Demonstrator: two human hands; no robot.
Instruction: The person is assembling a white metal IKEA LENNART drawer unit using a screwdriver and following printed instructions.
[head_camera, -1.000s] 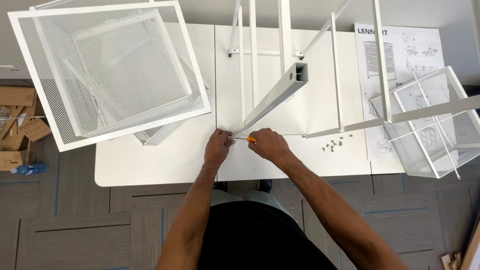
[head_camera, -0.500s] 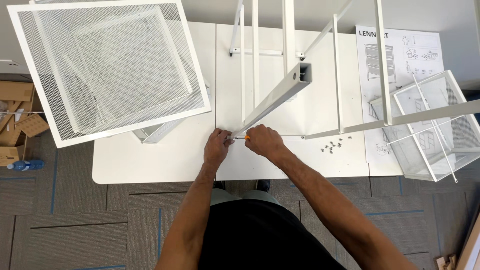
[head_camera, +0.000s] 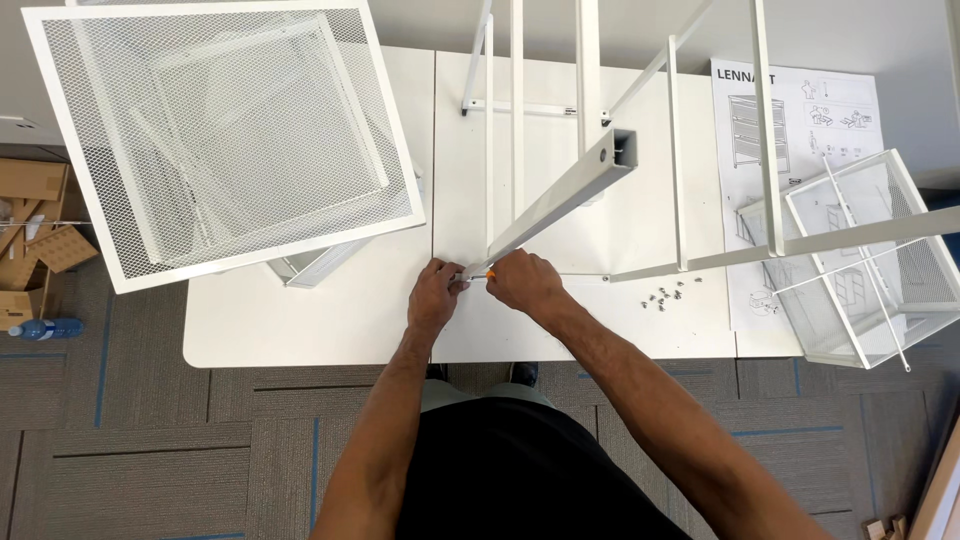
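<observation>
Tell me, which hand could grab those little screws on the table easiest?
Probably the right hand: the screws lie on its side, with bare table between. The left hand sits farther away, at the frame's end.

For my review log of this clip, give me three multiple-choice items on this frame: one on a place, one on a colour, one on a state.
1. Where do the loose screws lie?
A. on the table, right of the hands
B. on the carpet
C. inside the left mesh basket

2. What colour is the metal frame?
A. black
B. white
C. red

3. What are the two hands doing?
A. resting apart on the table
B. lifting a basket
C. meeting at the near end of a frame bar

Key: 1 A, the small screws sit on the table beside the instruction sheet. 2 B, bars and mesh baskets are all white. 3 C, the left hand and right hand close in on the bar's end, with a small orange bit between them.
</observation>
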